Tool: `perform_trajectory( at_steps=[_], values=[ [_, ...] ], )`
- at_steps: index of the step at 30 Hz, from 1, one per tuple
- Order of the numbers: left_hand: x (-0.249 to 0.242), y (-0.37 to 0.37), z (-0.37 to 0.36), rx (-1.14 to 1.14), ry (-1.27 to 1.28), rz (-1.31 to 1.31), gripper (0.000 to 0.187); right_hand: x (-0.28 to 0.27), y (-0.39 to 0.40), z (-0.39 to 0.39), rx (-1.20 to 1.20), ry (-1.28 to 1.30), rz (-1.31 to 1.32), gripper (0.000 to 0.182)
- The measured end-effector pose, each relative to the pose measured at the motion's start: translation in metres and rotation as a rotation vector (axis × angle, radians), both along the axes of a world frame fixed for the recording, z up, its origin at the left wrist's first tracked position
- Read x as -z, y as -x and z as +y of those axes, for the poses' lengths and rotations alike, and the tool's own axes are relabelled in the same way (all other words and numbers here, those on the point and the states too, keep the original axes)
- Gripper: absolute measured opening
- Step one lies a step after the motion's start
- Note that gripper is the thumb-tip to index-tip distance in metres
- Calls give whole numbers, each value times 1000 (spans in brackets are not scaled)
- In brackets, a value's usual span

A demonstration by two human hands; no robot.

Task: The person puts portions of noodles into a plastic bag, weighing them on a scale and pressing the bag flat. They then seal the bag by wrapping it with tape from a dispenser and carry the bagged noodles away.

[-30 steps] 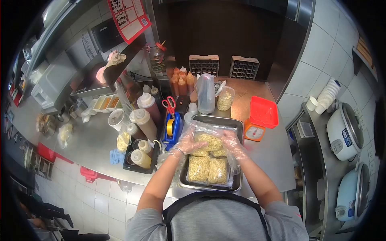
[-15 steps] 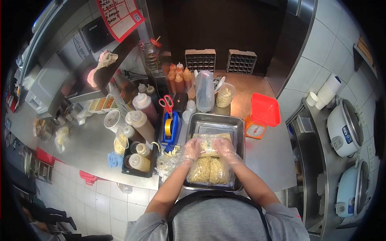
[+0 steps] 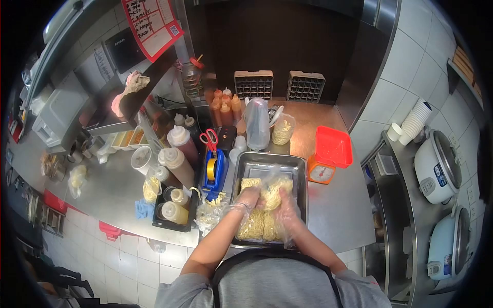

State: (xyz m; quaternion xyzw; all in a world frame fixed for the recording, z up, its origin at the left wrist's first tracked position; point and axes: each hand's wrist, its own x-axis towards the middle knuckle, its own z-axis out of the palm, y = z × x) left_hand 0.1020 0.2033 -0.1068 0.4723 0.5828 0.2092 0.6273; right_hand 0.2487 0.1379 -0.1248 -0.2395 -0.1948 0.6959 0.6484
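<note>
A deep metal tray (image 3: 302, 177) stands on the counter, with bagged bundles of yellow noodles (image 3: 251, 226) in its near half. My left hand (image 3: 249, 197), in a clear plastic glove, has its fingers against a noodle bundle (image 3: 251, 183) at the left; their exact grip is blurred. In my gloved right hand (image 3: 287, 205) is a bagged noodle bundle (image 3: 277, 191), tilted above the tray, with fingers and thumb closed on it.
Right of the tray is an orange scale (image 3: 321, 171) with a red pan (image 3: 334, 147). Left are a blue tape dispenser (image 3: 215, 172), red scissors (image 3: 209, 139) and a black bin of bottles (image 3: 177, 208). A tall plastic bag (image 3: 257, 126) stands behind.
Both hands were together on one bagged bundle; now they are further apart in height, with the right one lower and its bundle tilted. The view has shifted slightly.
</note>
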Motion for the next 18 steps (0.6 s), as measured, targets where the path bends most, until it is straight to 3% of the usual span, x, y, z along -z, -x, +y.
perform_trajectory(
  at_steps=[3, 5, 7, 9, 13, 15, 18],
  values=[
    [-71, 24, -16, -71, -468, 337, 54, -27, -13, 1, -3, 74, -5, 55],
    [-75, 26, -12, -303, -865, 404, 64, -32, -11, 4, -4, 62, -142, 56],
    [-92, 12, -21, -192, -790, 385, 68, -49, -3, -5, -28, 65, -323, 61],
    [-53, 2, -2, -84, -681, 388, 61, -65, 14, -17, -15, 24, -432, 64],
    [-14, -5, 6, -281, -419, -233, 57, -60, 14, -10, 29, -243, -700, 64],
    [-4, -12, 4, -361, -398, -455, 59, -71, 6, -12, -125, -209, -583, 62],
    [-28, -13, -7, -399, -426, -507, 57, -90, 2, -13, -258, -235, -557, 58]
  ],
)
